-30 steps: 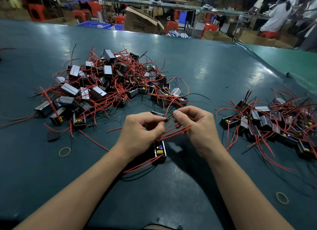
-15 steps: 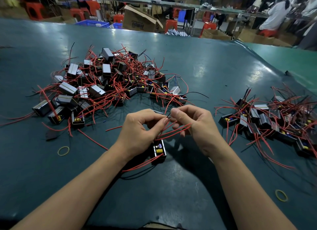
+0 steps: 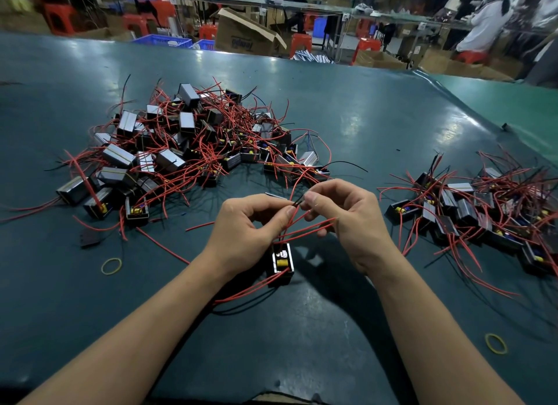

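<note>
A small black box module (image 3: 282,263) with a yellow part inside lies on the green table (image 3: 377,139) under my hands, red wires trailing from both its ends. My left hand (image 3: 247,232) pinches the red wires (image 3: 305,229) between thumb and forefinger above the module. My right hand (image 3: 353,220) pinches a dark wire end close to the left fingertips, other red wires passing under its fingers.
A big heap of similar modules with red wires (image 3: 187,151) lies at the left rear. A smaller heap (image 3: 483,214) sits at the right. Yellow rubber bands lie at the left (image 3: 111,266) and near right (image 3: 495,343). Boxes and red stools stand beyond the table.
My hands stay together over the module; the fingertips have shifted slightly along the wires. The module has not moved.
</note>
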Motion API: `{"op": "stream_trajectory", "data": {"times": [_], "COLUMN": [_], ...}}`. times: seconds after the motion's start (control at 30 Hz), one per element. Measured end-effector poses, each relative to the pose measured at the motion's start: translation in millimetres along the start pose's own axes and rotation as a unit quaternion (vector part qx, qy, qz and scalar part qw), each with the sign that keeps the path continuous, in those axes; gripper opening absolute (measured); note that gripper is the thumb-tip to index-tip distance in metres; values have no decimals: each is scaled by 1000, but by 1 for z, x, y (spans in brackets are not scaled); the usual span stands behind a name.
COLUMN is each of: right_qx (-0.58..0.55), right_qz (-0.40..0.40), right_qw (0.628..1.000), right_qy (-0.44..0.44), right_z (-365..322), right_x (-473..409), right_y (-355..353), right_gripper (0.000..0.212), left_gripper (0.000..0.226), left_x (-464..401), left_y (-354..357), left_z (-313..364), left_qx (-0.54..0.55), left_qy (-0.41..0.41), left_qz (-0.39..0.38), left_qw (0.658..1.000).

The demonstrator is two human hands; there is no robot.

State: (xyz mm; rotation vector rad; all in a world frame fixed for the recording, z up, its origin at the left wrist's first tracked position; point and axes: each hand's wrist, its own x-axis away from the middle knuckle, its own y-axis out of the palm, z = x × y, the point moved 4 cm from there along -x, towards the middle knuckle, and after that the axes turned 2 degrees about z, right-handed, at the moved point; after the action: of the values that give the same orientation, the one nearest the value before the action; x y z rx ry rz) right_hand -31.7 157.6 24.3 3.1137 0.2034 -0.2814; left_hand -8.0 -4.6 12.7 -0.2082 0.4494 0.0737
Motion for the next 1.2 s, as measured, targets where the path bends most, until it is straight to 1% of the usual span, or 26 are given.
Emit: {"op": "stream_trajectory", "data": {"times": [0.23, 0.37, 0.5, 0.57, 0.63, 0.73, 0.8, 0.87, 0.9, 0.93, 0.97, 1.03, 1.07, 1.1, 1.13, 1.2], "right_qx": [3, 30, 24, 53, 128, 231, 270, 282, 277, 262, 236, 150, 107, 77, 60, 47], "right_qz": [11, 28, 19, 28, 53, 66, 69, 65, 56, 46, 36, 11, -5, -21, -36, -64], "right_qw": [1000, 998, 998, 995, 982, 933, 899, 884, 887, 902, 927, 981, 993, 997, 997, 994], "right_qy": [-25, -43, -53, -77, -131, -269, -338, -367, -365, -341, -290, -126, -49, 6, 43, 81], "right_z": [-1, -3, -5, -7, -9, -17, -20, -20, -19, -18, -16, -8, -3, 1, 3, 5], "right_x": [0, 1, 2, 4, 6, 10, 12, 11, 10, 9, 6, 1, 0, -1, -1, 1], "right_y": [-2, -4, -3, -2, -3, 1, 3, 3, 2, 2, 0, -2, -2, -3, -3, -3], "right_gripper": [9, 8, 9, 11, 12, 5, 2, 3, 4, 4, 6, 10, 10, 8, 7, 12], "left_gripper": [9, 9, 8, 7, 6, 7, 7, 7, 7, 7, 7, 9, 10, 10, 10, 10], "left_x": [0, 0, 0, 0, 1, 0, 0, -1, 0, 0, 0, 0, 0, 0, 1, 1], "left_y": [0, -1, -2, -2, -3, -2, -2, -3, -3, -3, -3, -4, -4, -4, -4, -3], "left_z": [-1, -1, -1, -1, -1, 0, 0, 1, 2, 3, 3, 4, 5, 5, 6, 8], "left_qx": [18, 20, 17, 19, 21, 20, 6, -6, -9, -12, -18, -31, -35, -39, -43, -48], "left_qy": [-24, -30, -29, -30, -29, -25, -18, -11, -7, -3, 3, 13, 18, 23, 30, 43], "left_qz": [3, 5, 10, 12, 15, 17, 14, 7, 0, -8, -17, -29, -33, -38, -44, -59], "left_qw": [1000, 999, 999, 999, 999, 999, 1000, 1000, 1000, 1000, 1000, 999, 999, 998, 998, 996]}}
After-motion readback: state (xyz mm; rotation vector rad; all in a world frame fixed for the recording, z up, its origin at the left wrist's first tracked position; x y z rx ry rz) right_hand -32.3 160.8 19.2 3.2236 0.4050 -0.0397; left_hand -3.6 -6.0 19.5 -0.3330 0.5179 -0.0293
